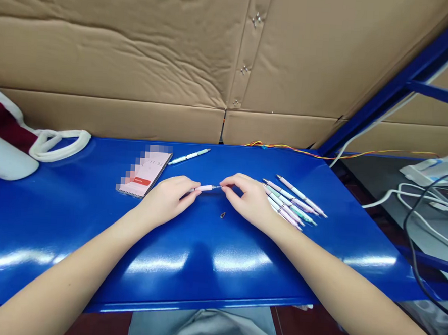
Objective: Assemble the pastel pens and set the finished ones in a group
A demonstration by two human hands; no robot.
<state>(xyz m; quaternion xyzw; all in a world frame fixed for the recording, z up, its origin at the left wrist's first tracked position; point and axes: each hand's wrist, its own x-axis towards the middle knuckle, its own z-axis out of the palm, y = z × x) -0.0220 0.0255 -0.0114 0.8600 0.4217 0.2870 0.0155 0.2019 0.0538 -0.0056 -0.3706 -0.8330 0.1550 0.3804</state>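
You get a bright, evenly lit view, with the light falling from overhead. 4 long white glare streaks lie across the glossy blue desk (91, 220). Your left hand (167, 199) and right hand (250, 199) cast only faint, soft shadows. The wide lens bends the blue metal frame (395, 92) at the edge, and a pixelated blur covers the top of the phone (144, 173).

From here I see a pale pink plastic pen (204, 188) over a glossy cobalt-blue metal tabletop (187, 271), pastel pink-and-mint pens (290, 202) at two o'clock, a maroon-and-white cloth bag (6, 134) at ten, and plain tan cardboard (120, 55) at twelve.
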